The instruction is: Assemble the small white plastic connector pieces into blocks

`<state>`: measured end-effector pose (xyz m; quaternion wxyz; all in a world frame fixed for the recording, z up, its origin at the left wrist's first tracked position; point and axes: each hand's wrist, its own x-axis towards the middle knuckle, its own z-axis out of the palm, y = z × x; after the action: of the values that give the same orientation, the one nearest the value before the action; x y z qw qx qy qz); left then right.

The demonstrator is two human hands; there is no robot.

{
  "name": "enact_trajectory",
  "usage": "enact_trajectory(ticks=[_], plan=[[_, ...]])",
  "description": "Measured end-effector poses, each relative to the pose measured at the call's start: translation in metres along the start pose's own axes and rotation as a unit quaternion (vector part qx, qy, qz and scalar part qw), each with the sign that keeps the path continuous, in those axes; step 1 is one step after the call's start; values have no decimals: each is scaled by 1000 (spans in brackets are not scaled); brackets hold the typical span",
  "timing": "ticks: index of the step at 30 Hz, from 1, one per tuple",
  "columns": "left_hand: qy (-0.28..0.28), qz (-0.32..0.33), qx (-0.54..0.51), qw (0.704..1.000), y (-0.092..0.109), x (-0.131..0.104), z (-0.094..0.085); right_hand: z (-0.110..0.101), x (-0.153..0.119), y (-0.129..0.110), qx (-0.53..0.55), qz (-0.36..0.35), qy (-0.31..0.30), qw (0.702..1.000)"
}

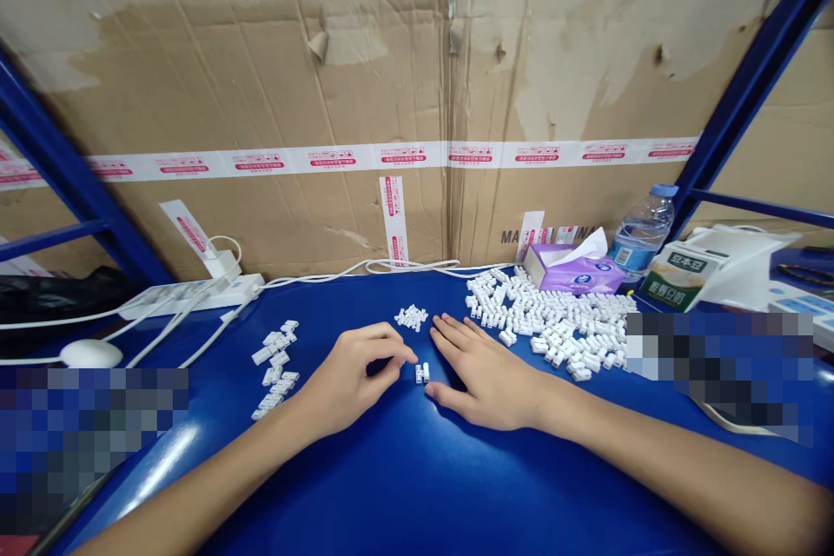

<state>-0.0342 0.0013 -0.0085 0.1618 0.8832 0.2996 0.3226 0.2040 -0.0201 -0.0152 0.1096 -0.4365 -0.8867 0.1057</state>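
Note:
My left hand (355, 373) is curled, with thumb and index finger drawn together in a pinch. Anything between those fingertips is too small to make out. Just right of them, a small pair of white plastic pieces (422, 373), like wire connectors, stands on the blue table (417, 486). My right hand (492, 373) lies palm down and open, its thumb close to that pair. Beyond both hands sits a little heap of tiny white parts (411, 317). A large pile of white connectors (553, 313) spreads past my right hand.
Several white connectors (277, 369) lie in a loose column left of my left forearm. A power strip (195, 294) with white cables stands at the back left. Behind the pile are a purple tissue pack (577, 274), a water bottle (644, 234) and a carton (681, 274). Cardboard (293, 217) walls the back.

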Motion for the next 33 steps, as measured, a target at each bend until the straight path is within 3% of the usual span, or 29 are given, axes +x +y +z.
enact_trajectory(ticks=[6, 15, 33], plan=[[0, 6, -55, 998, 6, -1, 7, 1, -1, 2, 14, -6, 27, 1000], [16, 12, -63, 998, 6, -2, 10, 7, 2, -5, 104, -61, 138, 983], [14, 25, -47, 998, 5, -2, 12, 7, 3, -4, 109, -64, 134, 983]])
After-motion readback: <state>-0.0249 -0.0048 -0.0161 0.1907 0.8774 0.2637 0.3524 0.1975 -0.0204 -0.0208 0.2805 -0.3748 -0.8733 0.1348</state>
